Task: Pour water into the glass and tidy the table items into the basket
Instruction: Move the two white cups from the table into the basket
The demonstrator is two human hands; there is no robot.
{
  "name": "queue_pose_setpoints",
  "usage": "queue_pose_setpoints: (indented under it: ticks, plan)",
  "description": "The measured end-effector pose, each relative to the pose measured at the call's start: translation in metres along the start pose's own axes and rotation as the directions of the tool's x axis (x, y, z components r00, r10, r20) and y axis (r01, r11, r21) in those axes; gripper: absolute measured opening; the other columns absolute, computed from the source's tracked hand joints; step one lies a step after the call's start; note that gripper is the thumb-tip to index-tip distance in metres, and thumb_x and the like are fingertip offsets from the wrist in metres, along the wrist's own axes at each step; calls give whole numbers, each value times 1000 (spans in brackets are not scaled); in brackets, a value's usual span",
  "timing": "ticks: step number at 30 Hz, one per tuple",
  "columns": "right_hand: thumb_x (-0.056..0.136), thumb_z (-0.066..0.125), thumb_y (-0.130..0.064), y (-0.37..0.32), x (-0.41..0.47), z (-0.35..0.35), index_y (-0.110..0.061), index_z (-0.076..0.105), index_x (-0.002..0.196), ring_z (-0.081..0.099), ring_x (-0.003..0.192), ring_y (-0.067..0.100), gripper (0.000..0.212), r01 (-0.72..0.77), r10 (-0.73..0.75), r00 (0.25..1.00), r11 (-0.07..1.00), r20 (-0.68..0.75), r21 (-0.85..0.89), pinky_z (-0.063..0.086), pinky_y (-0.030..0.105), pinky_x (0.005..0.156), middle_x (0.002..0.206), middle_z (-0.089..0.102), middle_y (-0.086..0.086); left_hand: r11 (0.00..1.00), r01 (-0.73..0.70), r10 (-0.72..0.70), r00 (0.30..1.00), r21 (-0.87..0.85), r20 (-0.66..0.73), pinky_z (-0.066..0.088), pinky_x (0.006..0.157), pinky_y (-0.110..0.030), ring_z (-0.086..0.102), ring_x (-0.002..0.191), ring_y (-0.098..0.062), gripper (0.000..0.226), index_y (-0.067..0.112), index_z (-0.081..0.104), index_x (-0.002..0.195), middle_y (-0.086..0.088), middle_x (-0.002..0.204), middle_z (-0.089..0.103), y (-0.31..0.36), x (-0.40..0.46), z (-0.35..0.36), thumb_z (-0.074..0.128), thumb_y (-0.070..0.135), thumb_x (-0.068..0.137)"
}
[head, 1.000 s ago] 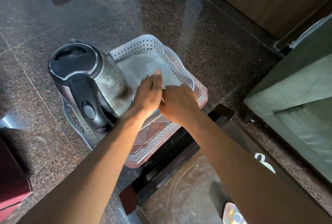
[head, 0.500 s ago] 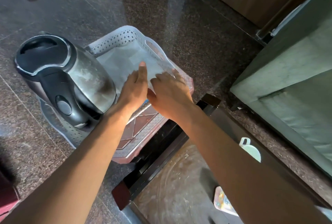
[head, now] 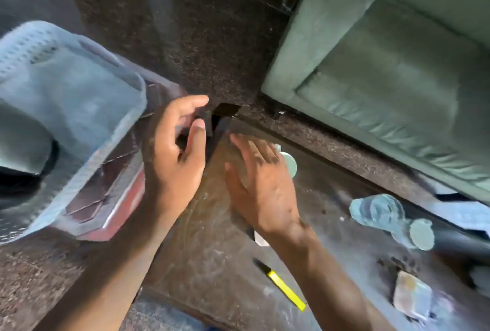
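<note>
Both your hands have come off the basket [head: 66,97] and swung right onto the table [head: 212,264]; a second ago they were side by side inside it, pressing at the liner beside the kettle [head: 18,145]. In the head view, the only one you have, your left hand [head: 172,161] hangs over the table's corner with fingers loosely spread, holding nothing. Your right hand [head: 262,182] lies flat, fingers straight, over a pale round thing [head: 290,163] that it half hides; whether it touches it, you cannot tell from here. The basket sits off to the left on a red stool [head: 116,195], the kettle blurred inside it. Still out on the table are a yellow pen [head: 285,288], a clear bottle [head: 381,214] lying on its side and a small card [head: 412,296], so tidying looks only begun. No glass shows plainly.
</note>
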State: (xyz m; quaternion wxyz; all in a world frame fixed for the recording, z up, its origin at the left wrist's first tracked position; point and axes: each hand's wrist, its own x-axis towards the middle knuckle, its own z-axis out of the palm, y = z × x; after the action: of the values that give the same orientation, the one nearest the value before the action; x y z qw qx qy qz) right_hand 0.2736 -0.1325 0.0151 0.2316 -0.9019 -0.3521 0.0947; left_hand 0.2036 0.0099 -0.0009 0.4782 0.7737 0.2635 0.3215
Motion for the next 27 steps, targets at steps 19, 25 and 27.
queue_pose_setpoints:
  ticks: [19, 25, 27]
  plan:
    - [86, 73, -19, 248, -177, -116, -5, 61, 143, 60, 125, 35, 60, -548, 537, 730, 829, -423, 107, 43, 44, 112, 133, 70, 13, 989, 91, -15, 845, -115, 535, 56, 114, -50, 70, 130, -12, 44, 18, 66, 141, 10, 138, 72, 108, -157, 210, 66, 18, 96]
    - [89, 78, -31, 339, -202, -118, -7, 43, 156, 47, 143, 35, 80, -774, 782, 587, 618, -209, 138, 33, 38, 119, 152, 54, 14, 987, 51, 47, 821, -155, 569, 55, 114, -48, 70, 129, -12, 40, 23, 65, 137, 11, 137, 71, 132, -192, 254, 64, 15, 98]
    - [86, 80, -48, 359, -202, -112, -12, 39, 158, 46, 144, 33, 91, -811, 814, 564, 578, -136, 94, 36, 41, 118, 155, 51, 12, 986, 27, 74, 817, -166, 572, 56, 114, -46, 70, 129, -16, 38, 21, 66, 137, 7, 138, 72, 136, -199, 268, 64, 13, 100]
